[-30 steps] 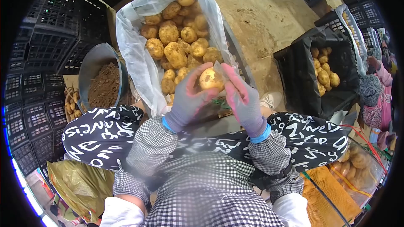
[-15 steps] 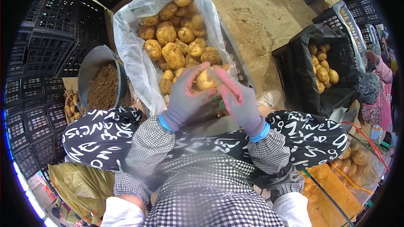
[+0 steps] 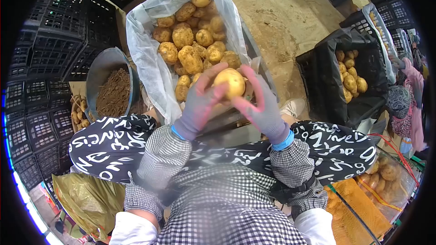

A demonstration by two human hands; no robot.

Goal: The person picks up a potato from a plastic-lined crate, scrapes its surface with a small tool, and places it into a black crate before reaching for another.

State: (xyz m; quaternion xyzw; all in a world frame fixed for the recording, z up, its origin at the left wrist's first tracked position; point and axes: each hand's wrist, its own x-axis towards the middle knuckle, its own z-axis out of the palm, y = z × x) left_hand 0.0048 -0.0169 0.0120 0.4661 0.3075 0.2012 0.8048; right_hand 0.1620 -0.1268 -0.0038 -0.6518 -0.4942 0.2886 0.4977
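A pale yellow potato (image 3: pixel 230 83) is held by my left hand (image 3: pixel 198 104), with gloved fingers and thumb pressed against its left side. My right hand (image 3: pixel 263 111), in a matching grey and pink glove, is open around the potato's right side. Its thumb tip comes right at the potato's lower edge, while its fingers stand apart from the thumb. Beneath and beyond both hands, a crate lined with white sheeting (image 3: pixel 144 54) holds many soil-marked potatoes (image 3: pixel 190 59).
A bucket of soil (image 3: pixel 113 93) stands left, beside stacked black crates (image 3: pixel 59 31). On the right, a black-lined crate (image 3: pixel 318 77) contains potatoes. Another person in pink (image 3: pixel 414 81) is at the far right. Bagged potatoes (image 3: pixel 381 177) lie at lower right.
The potato has turned and come slightly right, showing a rounder face. My right fingers have spread away from it, and my left hand has shifted slightly right.
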